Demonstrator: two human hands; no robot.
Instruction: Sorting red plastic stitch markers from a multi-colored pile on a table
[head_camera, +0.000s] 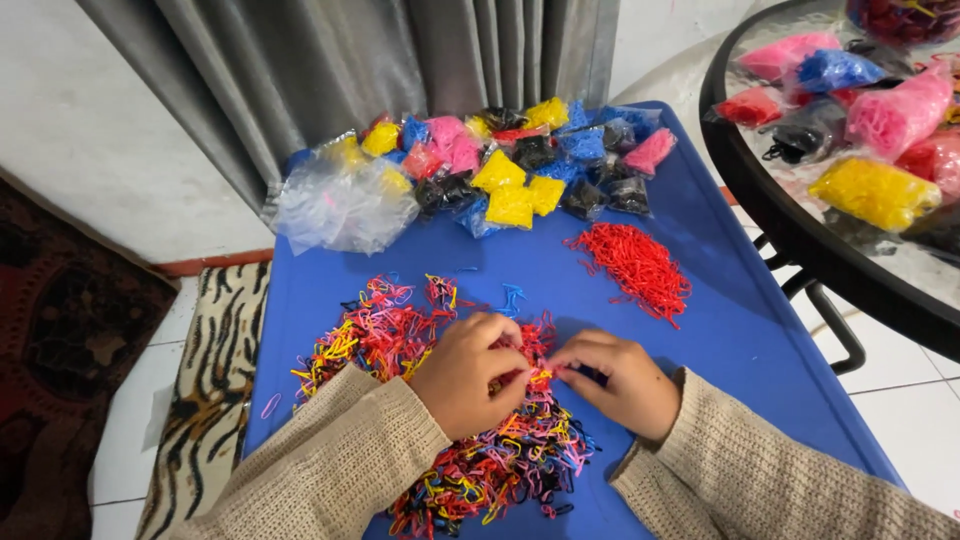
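Both hands worked at a heap of small mixed-colour elastic bands (450, 440) spread across a blue table (750, 330), seen from a head-worn camera. The left hand (468, 372) was curled loosely over the heap, its fingertips (515, 352) bent down into the bands; the right hand (620, 382) lay just beside it, thumb and forefinger (562, 366) pinched together on what looked like a few bands, though exactly what they gripped could not be made out. The fingertips of the two hands nearly met over the middle of the heap, which ran under and to the near side of both palms and fanned out beyond the left knuckles. Both wrists were covered by beige knitted sleeves (340, 460). Beyond the right fingers, well apart, lay a separate pile of red bands (632, 266). Farther still from both hands, along the far edge of the table, sat small packets of sorted bands (520, 170) in yellow, black, blue and pink, next to a crumpled clear plastic bag (345, 205). A round glass table (800, 230) off to the right carried larger filled bags (875, 190)
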